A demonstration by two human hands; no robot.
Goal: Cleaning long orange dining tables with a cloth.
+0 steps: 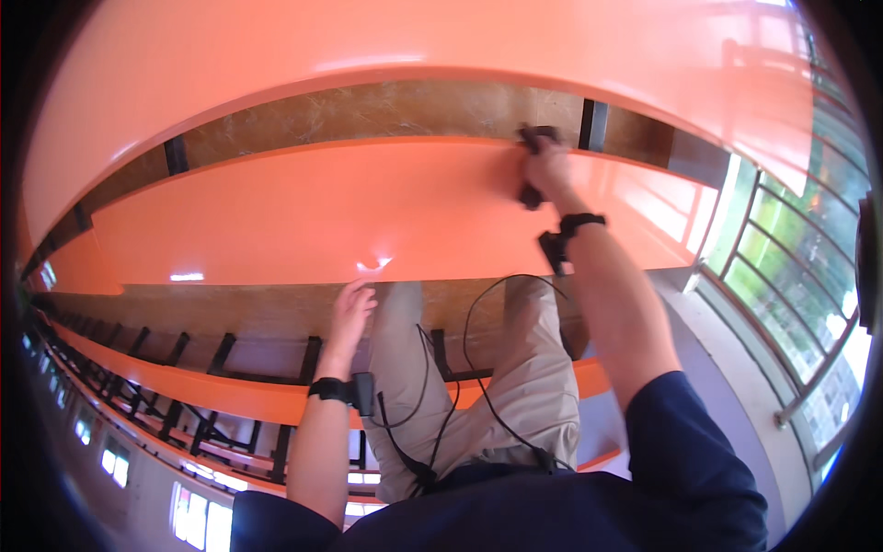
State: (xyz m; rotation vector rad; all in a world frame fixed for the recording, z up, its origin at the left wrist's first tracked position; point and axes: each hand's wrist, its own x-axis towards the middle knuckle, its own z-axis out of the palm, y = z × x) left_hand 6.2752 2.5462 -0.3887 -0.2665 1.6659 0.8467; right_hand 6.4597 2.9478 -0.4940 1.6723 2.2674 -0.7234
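Note:
My right hand (pixel 550 173) is closed round a dark, blurred object (pixel 531 196), pressed to the right part of the orange bench top (pixel 322 202) near its far edge. The object sticks out on both sides of the hand; its kind is too smeared to tell. Beside the bench's near edge hangs my left hand (pixel 354 308), fingers loosely apart and nothing in them. Both wrists wear black straps with small dark boxes.
Beyond the bench, across a gap with black metal legs (pixel 593 125), lies a wide glossy orange table top (pixel 441 32). A barred window (pixel 782 258) stands at the right. Rows of orange benches (pixel 184 373) run behind at the left. Black cables (pixel 469 354) hang before my legs.

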